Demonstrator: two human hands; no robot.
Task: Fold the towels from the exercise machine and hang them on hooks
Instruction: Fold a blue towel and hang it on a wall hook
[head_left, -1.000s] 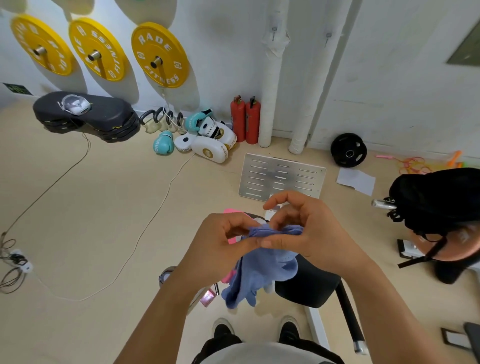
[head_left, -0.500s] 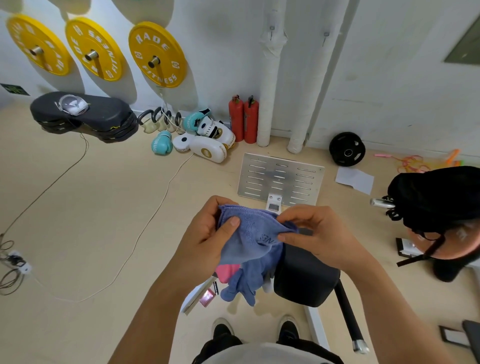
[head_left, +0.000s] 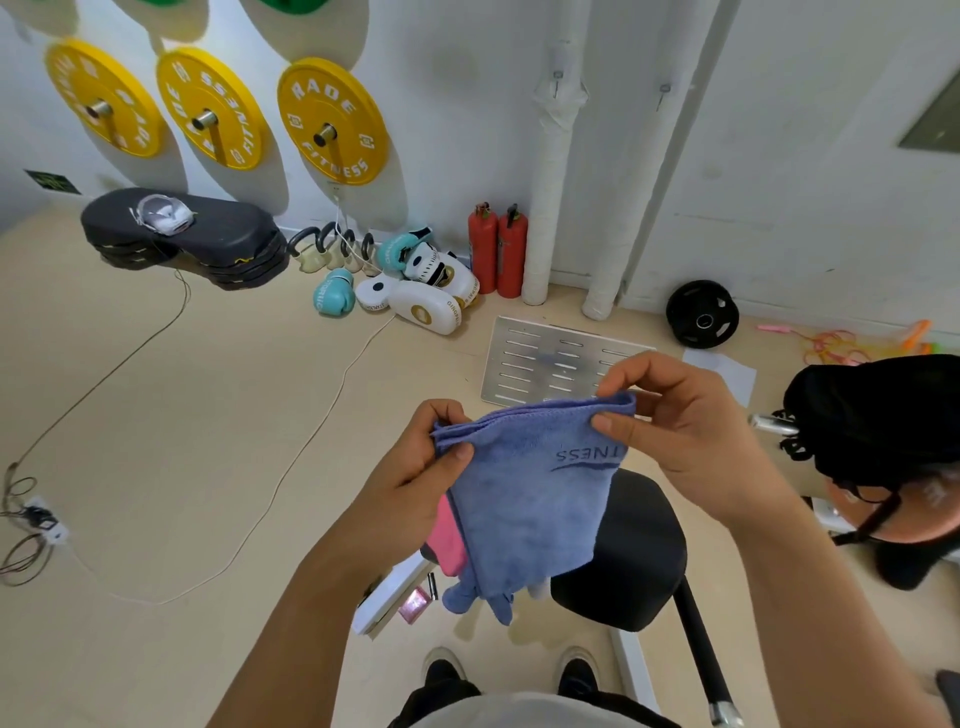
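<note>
Spreading blue towel wider btwn hands

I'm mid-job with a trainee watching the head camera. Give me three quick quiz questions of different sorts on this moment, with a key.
1. True or false: the left hand and the right hand each pinch a top corner of the blue towel.
2. Multiple choice: what shows just behind the blue towel's left edge? A) a pink towel B) a green towel C) a white glove
3. Fill in: the two red fire extinguishers stand on the floor against the ____.

Key:
1. True; the towel hangs spread between the hands above the black seat.
2. A
3. wall
</note>
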